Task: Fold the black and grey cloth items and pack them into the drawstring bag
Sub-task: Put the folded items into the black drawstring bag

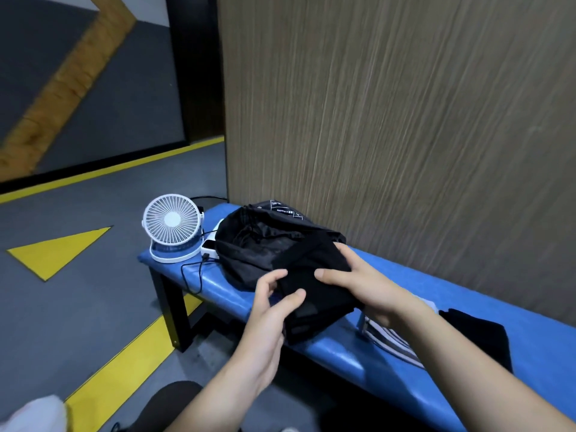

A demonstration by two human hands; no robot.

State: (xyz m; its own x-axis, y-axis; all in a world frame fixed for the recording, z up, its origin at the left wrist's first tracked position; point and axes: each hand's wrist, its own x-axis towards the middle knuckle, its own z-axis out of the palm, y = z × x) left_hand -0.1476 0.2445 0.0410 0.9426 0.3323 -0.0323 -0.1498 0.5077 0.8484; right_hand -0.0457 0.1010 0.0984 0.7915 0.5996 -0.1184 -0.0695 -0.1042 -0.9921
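A folded black cloth (318, 294) is held over the blue bench (343, 350), its far end at the mouth of the black drawstring bag (252, 244). My left hand (271, 310) grips the cloth's near left edge, thumb on top. My right hand (364, 282) holds its right side, fingers curled over the top. The bag lies open on the bench, its cords loose inside. A striped grey cloth (392, 341) and another black cloth (480, 335) lie on the bench to the right, partly hidden by my right arm.
A white desk fan (171, 229) stands at the bench's left end, next to a white power bank (210, 247) with a black cable (190, 275). A wood-grain wall (405, 120) runs behind the bench. The grey floor (78, 307) has yellow markings.
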